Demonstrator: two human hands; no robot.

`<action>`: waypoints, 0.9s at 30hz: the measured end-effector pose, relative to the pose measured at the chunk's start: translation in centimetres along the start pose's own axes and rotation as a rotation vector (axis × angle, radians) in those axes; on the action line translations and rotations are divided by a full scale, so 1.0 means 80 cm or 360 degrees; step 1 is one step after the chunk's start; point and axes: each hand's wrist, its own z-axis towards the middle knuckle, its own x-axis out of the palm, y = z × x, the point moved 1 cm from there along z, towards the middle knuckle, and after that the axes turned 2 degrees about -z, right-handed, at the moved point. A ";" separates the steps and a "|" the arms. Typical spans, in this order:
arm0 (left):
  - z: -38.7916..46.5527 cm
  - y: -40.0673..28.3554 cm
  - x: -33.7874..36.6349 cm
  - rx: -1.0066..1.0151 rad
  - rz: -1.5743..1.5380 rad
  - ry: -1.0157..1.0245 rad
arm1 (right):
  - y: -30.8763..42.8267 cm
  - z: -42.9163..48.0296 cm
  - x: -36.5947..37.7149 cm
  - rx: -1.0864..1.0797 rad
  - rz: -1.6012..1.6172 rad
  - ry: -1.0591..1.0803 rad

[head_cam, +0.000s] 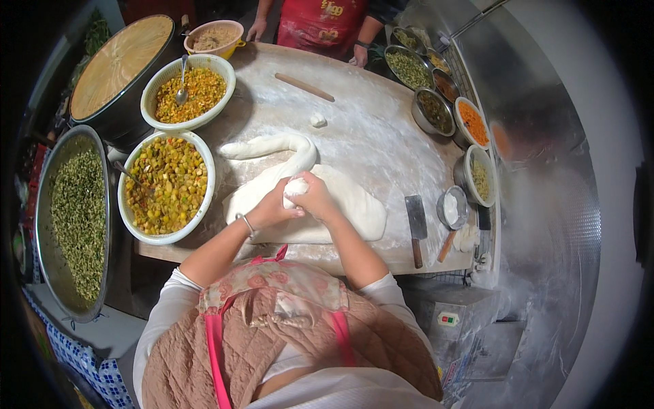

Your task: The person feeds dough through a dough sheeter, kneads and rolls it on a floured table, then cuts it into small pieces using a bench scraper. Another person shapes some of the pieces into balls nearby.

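Observation:
Both my hands hold the near end of a thick rope of white dough. My left hand grips it from the left, and my right hand curls over it from the right. The rounded dough end bulges between my fingers. Beyond my hands the rope bends and runs off to the left across the board. Under my hands spreads a broad flat slab of dough. A small lump of dough sits farther back, with a wooden rolling pin behind it.
On the floured board, a cleaver lies right, near a metal bowl of flour. Left stand a basket of diced filling, another with a spoon, and a large basin. Several filling bowls line the right. An aproned person stands opposite.

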 end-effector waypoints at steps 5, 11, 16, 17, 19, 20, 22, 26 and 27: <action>0.015 0.024 0.006 -0.0221 -0.0371 0.0018 | -0.004 -0.003 0.012 -0.0821 -0.0828 -0.0319; 0.010 -0.047 0.011 0.0072 0.0157 0.0161 | -0.041 0.063 -0.032 -0.0332 -0.0966 -0.1081; 0.008 -0.070 0.007 0.0143 -0.0356 -0.0161 | -0.042 0.112 -0.120 -0.0210 -0.0589 -0.1153; 0.018 -0.056 -0.003 -0.0219 -0.0888 -0.0350 | -0.038 0.108 -0.123 -0.0194 -0.0427 -0.1093; 0.038 -0.027 -0.020 -0.0749 -0.1343 -0.0405 | -0.031 0.087 -0.105 -0.0089 -0.0162 -0.0739; 0.046 -0.015 -0.025 -0.0988 -0.1619 -0.0485 | -0.024 0.077 -0.091 -0.0053 -0.0023 -0.0610; 0.058 -0.009 -0.028 -0.0879 -0.1350 -0.0356 | -0.024 0.046 -0.038 0.0094 0.0192 0.0122; 0.049 -0.026 -0.016 -0.0376 -0.1038 -0.0155 | -0.012 0.008 0.002 -0.0531 -0.0772 -0.0289; 0.045 -0.029 -0.015 -0.0240 -0.0806 -0.0023 | -0.010 0.004 0.002 -0.0504 -0.0606 -0.0220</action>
